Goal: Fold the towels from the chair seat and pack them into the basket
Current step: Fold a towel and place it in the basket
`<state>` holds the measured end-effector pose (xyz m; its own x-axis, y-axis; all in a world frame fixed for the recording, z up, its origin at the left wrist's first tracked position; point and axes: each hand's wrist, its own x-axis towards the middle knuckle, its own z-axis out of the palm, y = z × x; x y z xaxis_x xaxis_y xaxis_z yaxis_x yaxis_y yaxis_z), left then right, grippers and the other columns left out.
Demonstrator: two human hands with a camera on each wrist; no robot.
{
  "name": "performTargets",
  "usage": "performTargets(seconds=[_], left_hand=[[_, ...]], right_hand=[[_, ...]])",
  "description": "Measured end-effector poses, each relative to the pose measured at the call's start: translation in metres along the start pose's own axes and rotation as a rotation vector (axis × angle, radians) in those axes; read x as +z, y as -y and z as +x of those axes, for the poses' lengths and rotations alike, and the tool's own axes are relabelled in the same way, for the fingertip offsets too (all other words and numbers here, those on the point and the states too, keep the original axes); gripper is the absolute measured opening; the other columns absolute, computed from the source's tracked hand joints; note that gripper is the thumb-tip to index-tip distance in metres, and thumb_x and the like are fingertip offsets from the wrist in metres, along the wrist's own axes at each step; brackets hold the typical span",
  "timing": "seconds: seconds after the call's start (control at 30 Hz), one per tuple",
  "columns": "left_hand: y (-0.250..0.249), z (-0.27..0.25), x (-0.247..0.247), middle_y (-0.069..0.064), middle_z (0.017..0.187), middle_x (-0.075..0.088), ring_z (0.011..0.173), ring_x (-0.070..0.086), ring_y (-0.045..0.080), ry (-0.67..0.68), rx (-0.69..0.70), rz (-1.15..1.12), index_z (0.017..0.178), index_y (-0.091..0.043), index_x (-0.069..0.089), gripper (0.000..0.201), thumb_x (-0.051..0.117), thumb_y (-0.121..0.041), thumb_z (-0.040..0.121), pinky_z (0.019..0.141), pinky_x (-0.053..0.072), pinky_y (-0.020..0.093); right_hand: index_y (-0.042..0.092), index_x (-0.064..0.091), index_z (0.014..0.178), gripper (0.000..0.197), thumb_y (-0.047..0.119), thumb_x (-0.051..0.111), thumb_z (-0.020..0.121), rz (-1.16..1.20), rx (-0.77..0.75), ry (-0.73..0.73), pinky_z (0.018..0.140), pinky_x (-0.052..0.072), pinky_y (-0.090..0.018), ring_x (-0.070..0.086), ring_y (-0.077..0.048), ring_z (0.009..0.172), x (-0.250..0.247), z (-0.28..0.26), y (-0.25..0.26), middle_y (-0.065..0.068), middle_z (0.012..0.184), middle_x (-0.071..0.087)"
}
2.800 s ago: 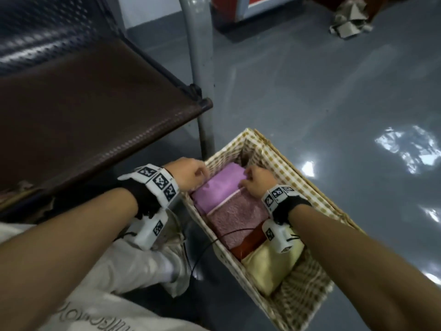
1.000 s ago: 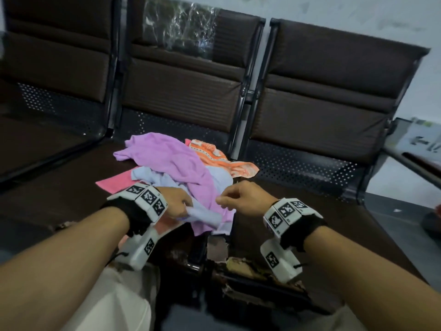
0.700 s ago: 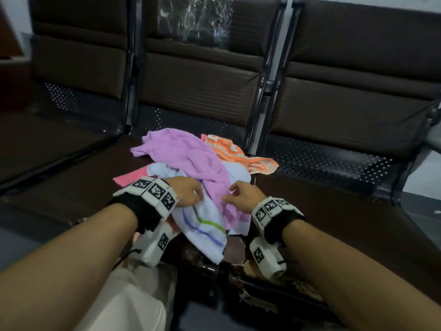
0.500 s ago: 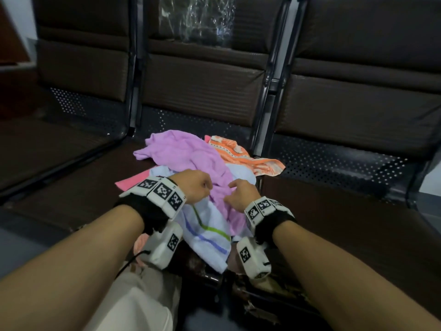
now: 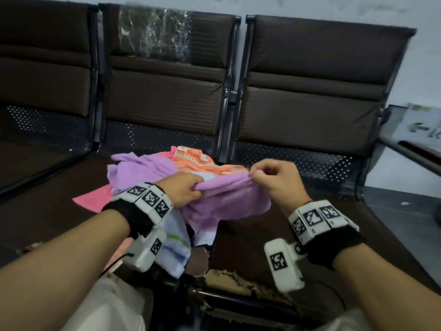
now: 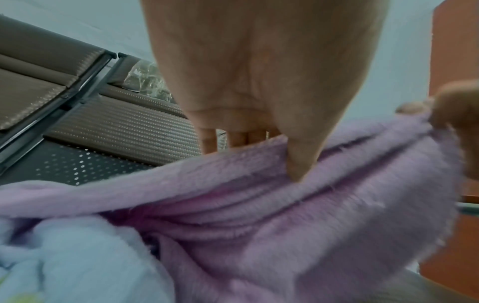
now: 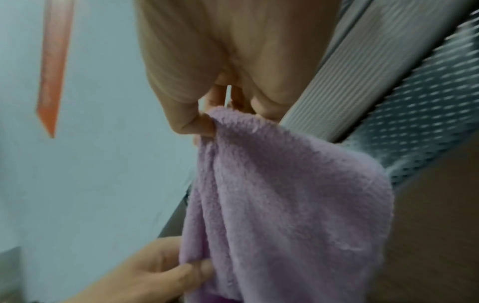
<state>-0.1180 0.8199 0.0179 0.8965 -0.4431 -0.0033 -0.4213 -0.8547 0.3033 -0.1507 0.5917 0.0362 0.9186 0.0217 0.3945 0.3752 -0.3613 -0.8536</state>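
A lilac towel (image 5: 226,199) is lifted off the pile on the brown chair seat (image 5: 47,211). My left hand (image 5: 183,189) grips its top edge at the left; thumb and fingers pinch the fleece (image 6: 285,194). My right hand (image 5: 274,177) pinches the same edge at the right corner (image 7: 272,184), held a little higher. The cloth hangs bunched between the hands. Under it lie a pale blue striped towel (image 5: 174,247), a pink towel (image 5: 90,199) and an orange patterned towel (image 5: 202,163). The basket is out of view.
A row of brown seats with perforated metal backs (image 5: 298,91) runs across the scene. Clear plastic film (image 5: 155,32) covers the middle backrest. The seat's front edge (image 5: 229,278) is torn. A metal armrest (image 5: 410,149) sits at the right, grey floor beyond it.
The view swung from the basket on the floor up to the chair. Both hands reached into the pile, took the lilac towel's edge and have lifted and spread it apart.
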Motion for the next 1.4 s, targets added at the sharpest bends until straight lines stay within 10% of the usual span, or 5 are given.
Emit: performTargets(seconds=[0.33, 0.47, 1.0, 1.23, 1.4], left_hand=[[-0.069, 0.011, 0.001, 0.008, 0.086, 0.066, 0.083, 0.059, 0.020, -0.249, 0.267, -0.228, 0.089, -0.001, 0.063, 0.017, 0.051, -0.012, 0.093, 0.078, 0.044, 0.034], [-0.087, 0.017, 0.007, 0.008, 0.081, 0.067, 0.078, 0.058, 0.019, -0.312, 0.244, -0.339, 0.083, -0.003, 0.064, 0.023, 0.049, -0.016, 0.095, 0.075, 0.043, 0.031], [-0.041, 0.042, 0.025, 0.016, 0.079, 0.061, 0.080, 0.058, 0.033, -0.304, -0.056, -0.135, 0.073, -0.012, 0.049, 0.022, 0.045, -0.016, 0.094, 0.069, 0.040, 0.037], [-0.097, 0.030, 0.021, 0.001, 0.078, 0.064, 0.074, 0.053, 0.004, -0.204, 0.226, -0.599, 0.080, -0.005, 0.063, 0.022, 0.050, -0.015, 0.094, 0.071, 0.046, 0.025], [-0.089, 0.035, 0.036, 0.010, 0.078, 0.058, 0.075, 0.050, 0.017, -0.169, 0.153, -0.398, 0.082, 0.008, 0.061, 0.019, 0.052, -0.006, 0.091, 0.073, 0.040, 0.030]], right_hand=[[0.019, 0.070, 0.102, 0.032, 0.004, 0.064, 0.074, -0.431, 0.088, 0.379, 0.085, 0.051, -0.026, 0.063, -0.010, 0.094, -0.044, -0.024, -0.022, 0.004, 0.102, 0.069], [0.028, 0.069, 0.075, 0.023, 0.007, 0.063, 0.083, -0.411, -0.030, 0.407, 0.067, 0.043, -0.019, 0.053, -0.001, 0.067, -0.044, -0.019, -0.017, 0.013, 0.069, 0.062], [0.007, 0.063, 0.092, 0.022, 0.022, 0.049, 0.095, 0.119, 0.235, -0.691, 0.082, 0.049, -0.034, 0.058, -0.020, 0.088, -0.098, 0.016, -0.052, -0.008, 0.091, 0.063], [0.013, 0.058, 0.099, 0.025, 0.007, 0.068, 0.078, -0.014, 0.291, -0.345, 0.082, 0.052, -0.032, 0.064, -0.018, 0.091, -0.083, -0.010, -0.062, -0.007, 0.100, 0.067], [0.007, 0.043, 0.133, 0.071, -0.004, 0.077, 0.071, -0.068, 0.448, 0.190, 0.079, 0.050, -0.030, 0.060, -0.020, 0.092, -0.084, -0.032, -0.069, -0.008, 0.103, 0.060]])
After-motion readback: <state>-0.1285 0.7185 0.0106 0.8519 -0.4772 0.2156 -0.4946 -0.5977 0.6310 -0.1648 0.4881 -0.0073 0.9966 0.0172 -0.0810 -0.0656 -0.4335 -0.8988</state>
